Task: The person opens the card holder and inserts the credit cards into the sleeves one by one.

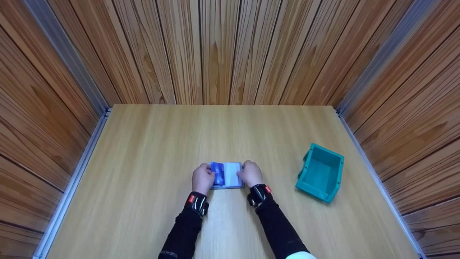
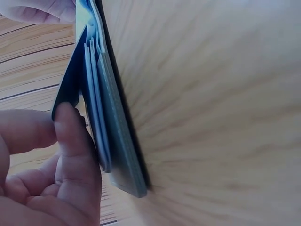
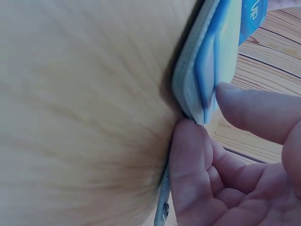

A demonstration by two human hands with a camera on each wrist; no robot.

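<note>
An open card holder [image 1: 233, 186] lies on the table, its clear leaves spread. My left hand [image 1: 202, 178] is at its left side, pinching a blue card [image 1: 218, 174] between thumb and finger. In the left wrist view that card [image 2: 69, 82] tilts up from the stacked leaves [image 2: 97, 108]. The letters "VIP" show on the card [image 3: 253, 16] in the right wrist view. My right hand [image 1: 251, 174] grips the holder's right edge, thumb on the leaves and fingers at the cover [image 3: 186, 75]. A strap with a metal snap [image 3: 164, 210] sticks out below those fingers.
A teal plastic bin [image 1: 321, 172] stands on the table to the right, its open top facing up. Wooden plank walls [image 1: 215, 54] close off the back and both sides, with metal rails [image 1: 72, 187] along the table's side edges.
</note>
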